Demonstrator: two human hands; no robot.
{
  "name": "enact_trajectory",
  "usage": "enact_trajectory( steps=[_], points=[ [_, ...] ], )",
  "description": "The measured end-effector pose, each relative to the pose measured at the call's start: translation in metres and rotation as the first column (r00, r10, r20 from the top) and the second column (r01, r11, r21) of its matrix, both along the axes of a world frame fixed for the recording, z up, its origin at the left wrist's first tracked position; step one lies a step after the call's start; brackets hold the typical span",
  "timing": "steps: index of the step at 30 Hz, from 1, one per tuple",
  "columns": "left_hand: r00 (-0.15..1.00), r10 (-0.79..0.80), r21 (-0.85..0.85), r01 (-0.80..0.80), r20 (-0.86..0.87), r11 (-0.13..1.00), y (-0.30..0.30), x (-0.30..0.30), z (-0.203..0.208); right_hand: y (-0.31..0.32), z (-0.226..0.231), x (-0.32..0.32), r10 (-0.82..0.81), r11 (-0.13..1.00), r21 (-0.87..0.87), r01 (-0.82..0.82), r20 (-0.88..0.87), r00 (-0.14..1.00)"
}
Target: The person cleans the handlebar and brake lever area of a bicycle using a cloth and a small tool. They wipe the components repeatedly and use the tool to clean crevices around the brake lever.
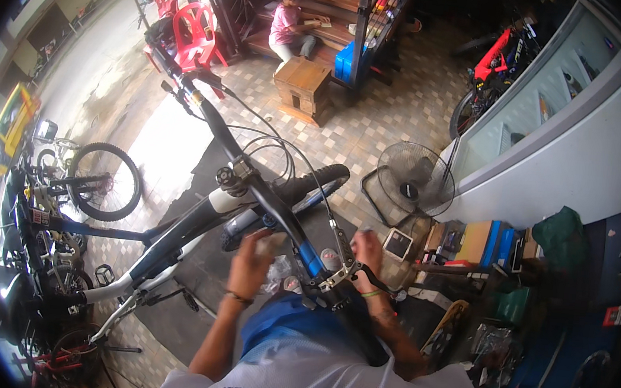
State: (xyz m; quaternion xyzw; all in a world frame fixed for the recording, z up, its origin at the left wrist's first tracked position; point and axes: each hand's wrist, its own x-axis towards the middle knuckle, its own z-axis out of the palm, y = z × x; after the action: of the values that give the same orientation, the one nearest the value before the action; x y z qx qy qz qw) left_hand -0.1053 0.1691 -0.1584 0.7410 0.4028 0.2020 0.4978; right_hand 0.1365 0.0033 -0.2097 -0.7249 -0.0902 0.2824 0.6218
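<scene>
A bicycle handlebar (276, 206) runs slantwise in front of me, black with a blue section near my end. My left hand (250, 264) is raised left of the bar, fingers bent around something pale that I cannot make out. On the other side, my right hand (368, 253) is closed beside the brake lever (343, 246); whatever it holds, if anything, is hidden. The lever's clamp and the dark grip (357, 326) lie close to my body. The black and white bike frame (162, 254) stretches away to the left, above a dark mat (172, 315).
A black floor fan (409, 181) stands ahead right, near a glass display case (551, 105). Boxes and tools crowd a shelf (460, 268) at my right. More bicycles (106, 182) are parked at left. Farther off, a person (289, 24) sits on steps behind a wooden stool (301, 84).
</scene>
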Motion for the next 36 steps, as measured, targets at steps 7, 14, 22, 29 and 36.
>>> enact_trajectory(
  steps=[7, 14, 22, 29, 36],
  points=[
    [0.971, 0.003, 0.308, -0.079, 0.239, 0.948, 0.112, 0.000, 0.199, -0.047, 0.049, 0.005, -0.308, 0.844, 0.345, 0.411, -0.315, 0.898],
    [0.873, -0.369, 0.909, 0.392, -0.318, 0.144, 0.188, 0.100, 0.250, -0.020, 0.087, -0.006, -0.180, 0.798, 0.508, 0.324, -0.313, 0.933],
    [0.694, -0.646, 0.903, 0.430, -0.316, 0.020, 0.161, 0.175, 0.238, -0.011, 0.094, -0.004, -0.146, 0.804, 0.506, 0.312, -0.342, 0.928],
    [0.280, -0.883, 0.356, 0.924, -0.375, 0.142, 0.145, 0.189, 0.207, -0.008, 0.114, 0.001, -0.089, 0.801, 0.499, 0.330, -0.446, 0.891],
    [0.188, -0.972, 0.088, 0.980, -0.141, 0.177, 0.156, 0.202, 0.201, 0.003, 0.121, 0.000, 0.008, 0.828, 0.504, 0.243, -0.444, 0.896]
  ],
)
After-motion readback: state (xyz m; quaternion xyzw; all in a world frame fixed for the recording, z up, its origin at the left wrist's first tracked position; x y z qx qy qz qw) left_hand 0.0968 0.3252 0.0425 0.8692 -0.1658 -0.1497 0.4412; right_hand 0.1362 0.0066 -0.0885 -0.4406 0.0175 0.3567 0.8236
